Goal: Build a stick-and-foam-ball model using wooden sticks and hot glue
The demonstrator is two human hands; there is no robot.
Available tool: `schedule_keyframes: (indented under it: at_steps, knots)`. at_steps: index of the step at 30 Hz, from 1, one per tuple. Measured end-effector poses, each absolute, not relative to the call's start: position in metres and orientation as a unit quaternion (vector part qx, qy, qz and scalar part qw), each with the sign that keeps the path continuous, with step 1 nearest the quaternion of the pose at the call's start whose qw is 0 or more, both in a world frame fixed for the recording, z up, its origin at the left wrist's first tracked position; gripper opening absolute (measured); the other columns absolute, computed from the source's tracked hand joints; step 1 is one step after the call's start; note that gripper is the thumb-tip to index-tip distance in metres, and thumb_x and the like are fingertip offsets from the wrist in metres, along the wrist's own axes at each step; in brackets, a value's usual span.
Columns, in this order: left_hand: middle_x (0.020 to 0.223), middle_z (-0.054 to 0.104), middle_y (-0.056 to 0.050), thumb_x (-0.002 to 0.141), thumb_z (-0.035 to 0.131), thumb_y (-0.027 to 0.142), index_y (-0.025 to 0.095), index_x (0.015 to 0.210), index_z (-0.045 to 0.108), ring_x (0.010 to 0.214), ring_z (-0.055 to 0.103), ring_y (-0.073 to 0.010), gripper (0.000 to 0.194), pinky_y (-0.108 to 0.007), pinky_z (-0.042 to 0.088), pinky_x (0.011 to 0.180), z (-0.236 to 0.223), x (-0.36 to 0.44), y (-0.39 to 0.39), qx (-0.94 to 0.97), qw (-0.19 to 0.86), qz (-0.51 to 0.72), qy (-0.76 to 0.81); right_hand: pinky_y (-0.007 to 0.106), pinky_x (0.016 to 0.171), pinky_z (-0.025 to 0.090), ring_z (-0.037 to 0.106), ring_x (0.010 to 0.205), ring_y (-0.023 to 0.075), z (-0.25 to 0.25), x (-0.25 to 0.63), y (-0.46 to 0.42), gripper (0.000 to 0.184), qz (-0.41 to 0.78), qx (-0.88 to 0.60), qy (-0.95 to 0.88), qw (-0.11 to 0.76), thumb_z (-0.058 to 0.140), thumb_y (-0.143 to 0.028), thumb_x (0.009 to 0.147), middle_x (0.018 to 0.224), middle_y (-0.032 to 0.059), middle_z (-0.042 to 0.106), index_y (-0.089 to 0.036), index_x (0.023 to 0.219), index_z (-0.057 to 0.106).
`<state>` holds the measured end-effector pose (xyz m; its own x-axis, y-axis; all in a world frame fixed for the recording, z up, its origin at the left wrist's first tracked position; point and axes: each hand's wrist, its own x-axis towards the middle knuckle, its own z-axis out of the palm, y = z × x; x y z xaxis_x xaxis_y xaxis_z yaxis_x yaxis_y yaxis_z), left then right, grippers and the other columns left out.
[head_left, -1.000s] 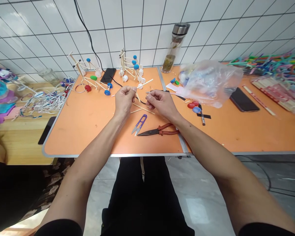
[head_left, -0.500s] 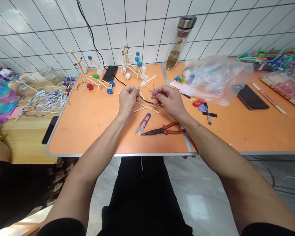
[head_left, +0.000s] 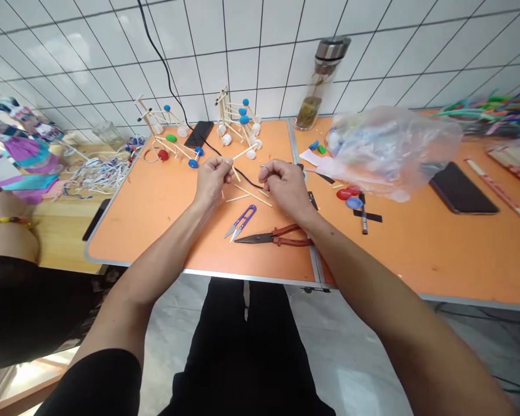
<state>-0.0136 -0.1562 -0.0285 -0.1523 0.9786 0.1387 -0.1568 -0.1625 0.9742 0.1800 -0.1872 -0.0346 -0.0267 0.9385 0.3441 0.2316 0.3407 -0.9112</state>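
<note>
My left hand point(head_left: 212, 180) is closed in a pinch on thin wooden sticks point(head_left: 236, 172), which poke out past the thumb and fingertips. To its right, my right hand point(head_left: 285, 184) is curled shut, apart from the left; a thin dark tip shows by its fingers, and whatever it holds is hidden. Below the hands several loose sticks point(head_left: 253, 195) lie crossed on the orange table point(head_left: 156, 231). Closer to me are purple thread snips point(head_left: 242, 221) and long-nose pliers point(head_left: 281, 236) with red handles, partly behind my right forearm.
Two stick frames with coloured caps point(head_left: 171, 138) stand at the back, beside a phone point(head_left: 199, 134) and black cable. A glass bottle point(head_left: 316, 92), a plastic bag point(head_left: 394, 147), a marker point(head_left: 364, 219) and another phone point(head_left: 463, 188) are rightward. At left, a co-worker's hand point(head_left: 6, 202) rests near craft material.
The view has swung slightly, and a co-worker's hand has come into sight at the left. My right fingers look more curled. My left hand keeps its pinch on the sticks.
</note>
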Motion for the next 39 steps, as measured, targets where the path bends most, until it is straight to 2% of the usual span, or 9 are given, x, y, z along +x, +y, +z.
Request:
schedule_keyframes:
  at_steps: [6, 9, 17, 23, 28, 30, 34, 36, 39]
  knots:
    - [0.059, 0.063, 0.004, 0.092, 0.088, 0.027, 0.019, 0.073, 0.068, 0.045, 0.050, -0.0051, 0.029, -0.017, 0.042, 0.049, -0.032, -0.017, -0.156, 0.483, 0.450, 0.603, 0.449, 0.034, 0.081, 0.053, 0.071, 0.084, 0.0212, -0.037, 0.169, -0.190, 0.016, 0.335, -0.461, -0.660, 0.490, 0.061, -0.016, 0.087, 0.092, 0.0032, 0.080, -0.023, 0.091, 0.074]
    - [0.059, 0.063, 0.004, 0.089, 0.092, 0.031, 0.019, 0.071, 0.067, 0.045, 0.050, -0.0054, 0.033, -0.017, 0.042, 0.048, -0.031, -0.015, -0.157, 0.490, 0.446, 0.600, 0.448, 0.034, 0.082, 0.054, 0.071, 0.085, 0.0208, -0.037, 0.164, -0.195, 0.009, 0.322, -0.456, -0.684, 0.469, 0.065, -0.021, 0.092, 0.095, 0.0034, 0.082, -0.024, 0.092, 0.074]
    - [0.059, 0.063, 0.003, 0.088, 0.094, 0.031, 0.020, 0.070, 0.064, 0.046, 0.052, -0.0059, 0.037, -0.017, 0.042, 0.048, -0.026, -0.006, -0.164, 0.494, 0.452, 0.601, 0.436, 0.032, 0.075, 0.046, 0.065, 0.079, 0.0185, -0.019, 0.168, -0.201, 0.015, 0.302, -0.475, -0.691, 0.453, 0.073, -0.033, 0.095, 0.089, 0.0032, 0.079, -0.020, 0.088, 0.073]
    - [0.061, 0.064, 0.004, 0.087, 0.097, 0.040, 0.021, 0.074, 0.064, 0.051, 0.056, -0.0076, 0.040, -0.018, 0.047, 0.052, -0.022, -0.001, -0.171, 0.521, 0.440, 0.594, 0.427, 0.030, 0.072, 0.042, 0.063, 0.076, 0.0173, -0.019, 0.165, -0.199, 0.015, 0.302, -0.472, -0.695, 0.451, 0.076, -0.033, 0.094, 0.085, 0.0020, 0.078, -0.020, 0.086, 0.074]
    - [0.062, 0.063, 0.005, 0.091, 0.093, 0.034, 0.022, 0.073, 0.060, 0.049, 0.054, -0.0061, 0.040, -0.018, 0.044, 0.051, -0.010, -0.011, -0.163, 0.472, 0.426, 0.637, 0.436, 0.032, 0.077, 0.044, 0.065, 0.080, 0.0201, -0.026, 0.176, -0.191, 0.016, 0.227, -0.485, -0.718, 0.444, 0.067, -0.030, 0.101, 0.086, 0.0027, 0.077, -0.020, 0.092, 0.077]
    - [0.062, 0.060, 0.006, 0.092, 0.093, 0.032, 0.022, 0.073, 0.058, 0.048, 0.052, -0.0059, 0.041, -0.018, 0.042, 0.049, -0.007, -0.018, -0.157, 0.447, 0.422, 0.651, 0.446, 0.035, 0.081, 0.044, 0.069, 0.087, 0.0232, -0.025, 0.179, -0.188, 0.016, 0.170, -0.494, -0.761, 0.384, 0.064, -0.022, 0.100, 0.093, 0.0056, 0.080, -0.020, 0.096, 0.079]
    - [0.061, 0.057, 0.008, 0.091, 0.092, 0.029, 0.022, 0.070, 0.056, 0.045, 0.049, -0.0051, 0.042, -0.018, 0.038, 0.046, -0.010, -0.027, -0.145, 0.422, 0.428, 0.657, 0.454, 0.039, 0.086, 0.044, 0.071, 0.109, 0.0303, -0.019, 0.171, -0.191, 0.027, 0.089, -0.472, -0.852, 0.209, 0.056, -0.015, 0.103, 0.117, 0.0141, 0.081, -0.018, 0.109, 0.082]
    - [0.062, 0.058, 0.008, 0.091, 0.091, 0.030, 0.022, 0.069, 0.055, 0.044, 0.048, -0.0044, 0.043, -0.018, 0.037, 0.045, -0.014, -0.028, -0.142, 0.419, 0.433, 0.657, 0.453, 0.039, 0.079, 0.041, 0.071, 0.110, 0.0309, -0.018, 0.161, -0.194, 0.030, 0.060, -0.469, -0.869, 0.143, 0.053, -0.015, 0.106, 0.123, 0.0163, 0.079, -0.017, 0.114, 0.082]
    - [0.065, 0.064, 0.006, 0.092, 0.091, 0.035, 0.022, 0.072, 0.056, 0.044, 0.049, -0.0044, 0.042, -0.018, 0.038, 0.045, -0.016, -0.027, -0.144, 0.419, 0.443, 0.656, 0.444, 0.039, 0.069, 0.032, 0.072, 0.107, 0.0303, -0.021, 0.151, -0.194, 0.030, 0.033, -0.460, -0.884, 0.074, 0.052, -0.017, 0.109, 0.123, 0.0165, 0.077, -0.018, 0.111, 0.081]
